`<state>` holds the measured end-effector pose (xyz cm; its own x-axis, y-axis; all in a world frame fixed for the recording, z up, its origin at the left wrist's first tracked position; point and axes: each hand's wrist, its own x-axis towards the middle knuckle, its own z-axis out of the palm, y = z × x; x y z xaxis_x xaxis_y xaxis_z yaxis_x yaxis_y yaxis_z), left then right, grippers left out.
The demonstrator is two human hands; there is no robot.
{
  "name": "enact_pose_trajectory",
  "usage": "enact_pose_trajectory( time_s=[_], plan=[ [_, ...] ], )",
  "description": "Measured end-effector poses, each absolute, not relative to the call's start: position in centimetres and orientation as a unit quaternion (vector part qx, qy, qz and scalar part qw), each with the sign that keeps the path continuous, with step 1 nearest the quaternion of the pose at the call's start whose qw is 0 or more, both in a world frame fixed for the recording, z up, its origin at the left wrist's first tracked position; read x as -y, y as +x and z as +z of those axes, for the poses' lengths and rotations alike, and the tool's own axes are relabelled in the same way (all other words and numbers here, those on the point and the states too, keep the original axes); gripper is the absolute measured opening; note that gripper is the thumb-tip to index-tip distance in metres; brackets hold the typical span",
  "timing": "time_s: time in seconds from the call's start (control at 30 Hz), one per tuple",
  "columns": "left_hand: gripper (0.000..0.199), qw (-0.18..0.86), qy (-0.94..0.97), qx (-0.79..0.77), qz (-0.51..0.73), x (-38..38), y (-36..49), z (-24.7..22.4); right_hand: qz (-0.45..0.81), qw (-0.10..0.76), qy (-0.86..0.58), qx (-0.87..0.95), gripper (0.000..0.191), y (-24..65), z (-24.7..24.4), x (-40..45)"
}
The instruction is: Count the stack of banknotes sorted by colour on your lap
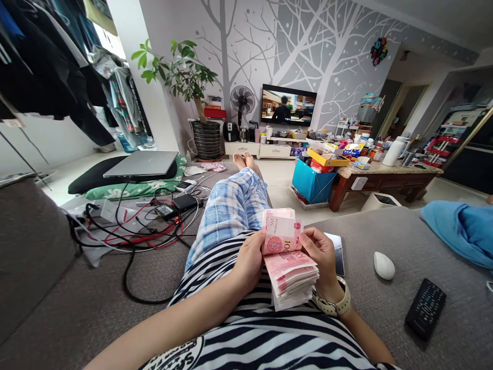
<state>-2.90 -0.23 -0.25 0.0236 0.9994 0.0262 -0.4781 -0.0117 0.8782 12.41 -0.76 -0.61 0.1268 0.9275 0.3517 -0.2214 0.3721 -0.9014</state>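
Note:
A thick stack of red 100 banknotes (290,272) is held between my two hands above my lap. Its upper part is bent up, showing the face of a note marked 100, and the lower ends fan toward me. My left hand (249,259) grips the stack's left edge, thumb in front. On the other side, my right hand (321,254) pinches the upper note's right edge between thumb and fingers. A wristwatch (334,300) with a pale strap is on my right wrist. Behind the right hand lies a smartphone (336,252), partly hidden.
On the grey sofa (365,318) to the right lie a white mouse (384,265), a black remote control (425,308) and a blue cloth (460,231). Tangled cables (134,226) and a laptop (141,163) are at left. Beyond stands a cluttered table (379,172).

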Motion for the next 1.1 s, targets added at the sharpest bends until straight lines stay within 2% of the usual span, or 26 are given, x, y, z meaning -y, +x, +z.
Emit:
enact_pose_trajectory(
  time_s=[0.33, 0.53, 0.7, 0.83, 1.1],
  plan=[
    [0.016, 0.606, 0.377, -0.348, 0.608, 0.27, -2.92, -0.06, 0.428, 0.663, -0.348, 0.506, 0.026, 12.49, -0.73, 0.75],
    [0.023, 0.632, 0.335, -0.337, 0.612, 0.60, -2.69, 0.36, 0.437, 0.666, -0.302, 0.523, 0.032, 12.51, -1.09, 0.66],
    [0.020, 0.665, 0.329, -0.315, 0.592, 0.71, -2.68, 0.43, 0.412, 0.669, -0.349, 0.511, 0.031, 12.46, -0.78, 0.48],
    [0.025, 0.689, 0.329, -0.301, 0.571, 0.66, -2.75, 0.30, 0.429, 0.668, -0.355, 0.493, 0.033, 12.45, -0.76, 0.19],
    [0.026, 0.687, 0.333, -0.307, 0.568, 0.49, -2.77, -0.11, 0.408, 0.638, -0.382, 0.530, 0.036, 12.41, -0.76, 0.27]
  ],
)
